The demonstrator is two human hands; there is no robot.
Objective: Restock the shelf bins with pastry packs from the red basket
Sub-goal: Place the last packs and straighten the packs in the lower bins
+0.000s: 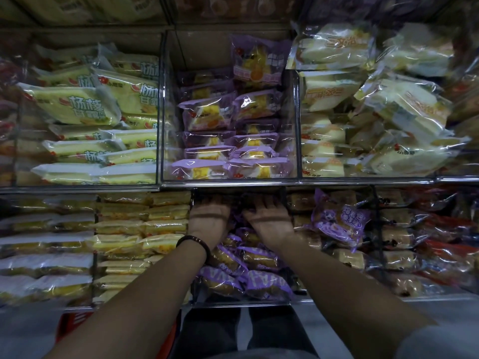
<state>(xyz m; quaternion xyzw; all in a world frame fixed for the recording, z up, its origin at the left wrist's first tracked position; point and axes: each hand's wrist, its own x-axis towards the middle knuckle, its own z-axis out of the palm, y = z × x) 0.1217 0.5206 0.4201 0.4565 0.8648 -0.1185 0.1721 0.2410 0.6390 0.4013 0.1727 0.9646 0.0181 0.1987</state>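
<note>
**Both hands deep in the lower purple bin**

The purple pastry packs (248, 275) lie heaped in a clear bin (241, 303) on the lower shelf row, straight ahead; about six show in front of the hands. The left hand (210, 220) and the right hand (270, 220) reach side by side into this bin, backs up, over the packs. Their fingers run in under the dark shelf edge (233, 188) above, which hides the tips, so I cannot tell whether either hand holds a pack; the right hand's fingers look spread. One dark bracelet (195, 241) circles the left wrist.

The red basket (74, 323) shows only as a corner low on the left, beside the left forearm, on a grey floor (26, 330).

On the upper row three clear bins are seen: purple-wrapped packs (207, 115) in two columns in the middle, yellow-green packs (75, 104) on the left, pale sandwich packs (404, 104) piled loosely on the right. On the lower row, yellow packs (145, 226) are stacked flat in two columns just left of the hands. To the right one loose purple pack (339, 220) rests tilted on brownish cakes, and red-wrapped packs (445, 229) lie further out. The light is dim
</note>
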